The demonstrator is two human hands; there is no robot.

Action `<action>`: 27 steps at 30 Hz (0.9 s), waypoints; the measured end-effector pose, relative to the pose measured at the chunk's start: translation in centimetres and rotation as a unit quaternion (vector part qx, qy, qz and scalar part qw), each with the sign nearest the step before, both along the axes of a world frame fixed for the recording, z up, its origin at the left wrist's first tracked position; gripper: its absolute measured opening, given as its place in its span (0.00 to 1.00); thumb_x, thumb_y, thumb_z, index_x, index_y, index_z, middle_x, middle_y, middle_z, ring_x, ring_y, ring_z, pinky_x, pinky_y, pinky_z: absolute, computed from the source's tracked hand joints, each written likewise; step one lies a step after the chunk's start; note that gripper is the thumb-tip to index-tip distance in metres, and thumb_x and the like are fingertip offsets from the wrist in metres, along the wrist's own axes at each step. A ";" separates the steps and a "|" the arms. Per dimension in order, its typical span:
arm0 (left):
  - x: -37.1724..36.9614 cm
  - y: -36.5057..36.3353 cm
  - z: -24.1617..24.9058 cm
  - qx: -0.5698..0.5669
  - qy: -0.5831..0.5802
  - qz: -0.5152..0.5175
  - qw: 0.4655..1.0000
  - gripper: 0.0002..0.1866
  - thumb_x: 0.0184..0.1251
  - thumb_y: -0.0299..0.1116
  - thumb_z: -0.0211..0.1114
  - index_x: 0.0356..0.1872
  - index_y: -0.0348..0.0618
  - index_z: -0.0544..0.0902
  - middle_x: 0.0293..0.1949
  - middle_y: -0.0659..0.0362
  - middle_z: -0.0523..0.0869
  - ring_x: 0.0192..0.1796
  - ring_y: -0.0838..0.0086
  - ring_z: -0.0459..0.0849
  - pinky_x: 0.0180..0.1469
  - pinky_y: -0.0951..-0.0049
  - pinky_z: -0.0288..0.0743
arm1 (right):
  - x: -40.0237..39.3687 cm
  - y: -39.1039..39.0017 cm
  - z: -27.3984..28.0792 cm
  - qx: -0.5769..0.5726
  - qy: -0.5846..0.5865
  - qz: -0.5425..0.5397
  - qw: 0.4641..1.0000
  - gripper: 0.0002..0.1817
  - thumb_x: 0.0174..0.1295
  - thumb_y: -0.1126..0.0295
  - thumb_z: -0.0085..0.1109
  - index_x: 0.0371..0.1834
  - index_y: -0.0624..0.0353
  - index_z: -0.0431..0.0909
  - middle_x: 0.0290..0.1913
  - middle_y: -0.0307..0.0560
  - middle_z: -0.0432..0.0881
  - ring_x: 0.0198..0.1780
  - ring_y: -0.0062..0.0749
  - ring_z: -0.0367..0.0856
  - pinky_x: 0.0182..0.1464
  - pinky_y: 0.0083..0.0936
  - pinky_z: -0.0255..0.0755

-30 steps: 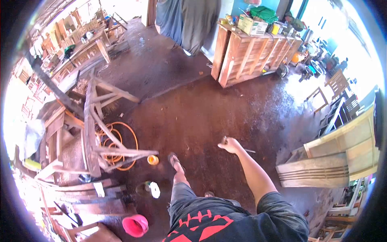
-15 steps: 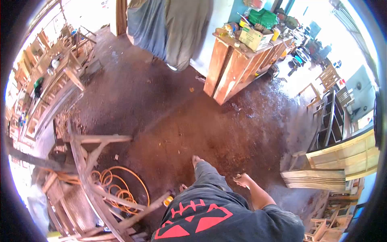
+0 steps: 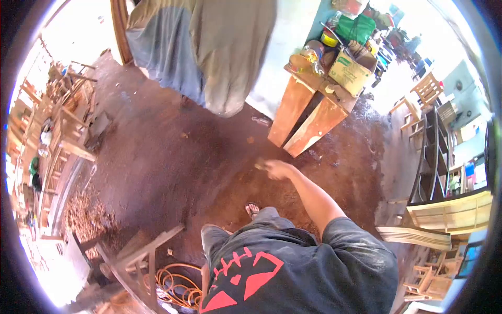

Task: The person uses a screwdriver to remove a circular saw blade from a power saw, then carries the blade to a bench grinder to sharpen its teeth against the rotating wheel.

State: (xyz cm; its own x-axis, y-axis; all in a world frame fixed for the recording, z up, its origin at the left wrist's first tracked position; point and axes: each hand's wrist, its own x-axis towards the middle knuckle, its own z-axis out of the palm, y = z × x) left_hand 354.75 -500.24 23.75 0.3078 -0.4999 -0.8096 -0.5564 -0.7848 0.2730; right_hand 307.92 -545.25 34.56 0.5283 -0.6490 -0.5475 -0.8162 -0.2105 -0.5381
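Note:
My right hand (image 3: pixel 278 170) is stretched out ahead of my body over the dark floor, below the wooden bench. Its fingers are closed around a small tan piece (image 3: pixel 260 165) whose kind is too blurred to tell. Only a sliver of my left arm (image 3: pixel 205 277) shows beside the shirt. The left hand itself is hidden.
A wooden bench (image 3: pixel 319 118) bears a yellow carton (image 3: pixel 349 73) and a green bag (image 3: pixel 355 29). Draped cloth (image 3: pixel 225 57) hangs at the top. At lower left are a timber frame (image 3: pixel 146 248) and coiled orange hose (image 3: pixel 178 285); a dark shelf (image 3: pixel 431 152) stands right.
My right arm has swung up and forward from beside my body, the tan piece still in its hand. I have stepped forward, so the bench and cloth appear nearer.

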 end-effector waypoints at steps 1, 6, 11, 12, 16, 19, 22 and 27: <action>1.8 -2.8 -0.1 -0.007 0.000 0.001 1.000 0.14 0.68 0.38 0.53 0.40 0.45 0.86 0.37 0.50 0.89 0.44 0.53 0.88 0.45 0.53 0.82 | 3.5 -2.8 4.4 -0.020 -0.069 -0.055 0.996 0.10 0.66 0.68 0.53 0.47 0.59 0.76 0.31 0.48 0.85 0.32 0.38 0.83 0.36 0.36 0.76; 10.6 -16.3 -1.6 -0.048 0.021 0.009 0.999 0.14 0.68 0.38 0.53 0.40 0.45 0.86 0.36 0.50 0.89 0.43 0.54 0.88 0.45 0.54 0.82 | 15.6 -13.2 8.7 -0.004 -0.136 -0.167 0.977 0.12 0.70 0.65 0.51 0.37 0.59 0.83 0.34 0.48 0.88 0.34 0.40 0.86 0.37 0.38 0.77; 20.4 -27.1 -4.5 -0.044 0.048 -0.046 0.997 0.13 0.68 0.37 0.54 0.40 0.45 0.86 0.35 0.50 0.89 0.43 0.54 0.88 0.44 0.54 0.82 | 17.7 -12.3 -6.2 -0.105 0.067 -0.119 0.985 0.12 0.59 0.67 0.56 0.32 0.64 0.86 0.35 0.63 0.85 0.38 0.58 0.85 0.41 0.51 0.76; 22.7 -28.7 -4.8 -0.034 0.054 -0.063 0.996 0.13 0.68 0.37 0.54 0.40 0.45 0.86 0.35 0.50 0.89 0.42 0.54 0.88 0.44 0.54 0.82 | 16.9 -10.4 -7.7 -0.078 0.086 -0.131 0.984 0.13 0.57 0.66 0.57 0.31 0.65 0.86 0.33 0.65 0.85 0.35 0.61 0.84 0.39 0.54 0.75; 32.6 -34.8 -6.4 0.002 0.058 -0.170 0.984 0.13 0.68 0.36 0.54 0.40 0.46 0.86 0.35 0.51 0.89 0.42 0.55 0.88 0.43 0.54 0.82 | 20.4 -5.8 -0.2 0.335 0.247 -0.333 0.846 0.36 0.68 0.34 0.51 0.31 0.61 0.85 0.29 0.54 0.85 0.29 0.42 0.82 0.35 0.43 0.75; 40.5 -41.1 -8.6 -0.051 -0.010 -0.528 0.848 0.12 0.68 0.36 0.54 0.40 0.46 0.85 0.35 0.51 0.89 0.42 0.55 0.89 0.43 0.54 0.83 | 21.7 -7.1 -3.5 0.317 0.231 -0.337 0.856 0.25 0.66 0.48 0.54 0.34 0.64 0.85 0.30 0.51 0.85 0.28 0.38 0.81 0.32 0.38 0.74; 47.8 -49.5 -9.9 -0.158 -0.089 -0.538 0.823 0.16 0.69 0.41 0.55 0.44 0.42 0.85 0.39 0.48 0.89 0.46 0.52 0.88 0.49 0.53 0.82 | 25.9 -11.5 -7.2 0.229 0.045 -0.392 0.890 0.15 0.65 0.62 0.58 0.37 0.66 0.85 0.31 0.48 0.85 0.27 0.33 0.80 0.30 0.34 0.73; 52.9 -65.4 1.5 -0.168 -0.097 0.052 0.980 0.25 0.69 0.52 0.57 0.48 0.38 0.85 0.47 0.40 0.87 0.52 0.47 0.85 0.57 0.50 0.78 | 41.6 -32.6 -5.4 0.302 -0.102 -0.336 0.886 0.07 0.66 0.73 0.61 0.37 0.67 0.84 0.29 0.47 0.85 0.25 0.29 0.79 0.26 0.27 0.72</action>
State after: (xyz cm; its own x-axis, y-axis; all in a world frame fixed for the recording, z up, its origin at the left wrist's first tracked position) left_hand 407.64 -565.60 25.26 0.5025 -0.6860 -0.5262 -0.5455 -0.7237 0.4227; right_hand 349.50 -577.86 29.16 0.2621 -0.4749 -0.8401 -0.5212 0.6630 -0.5374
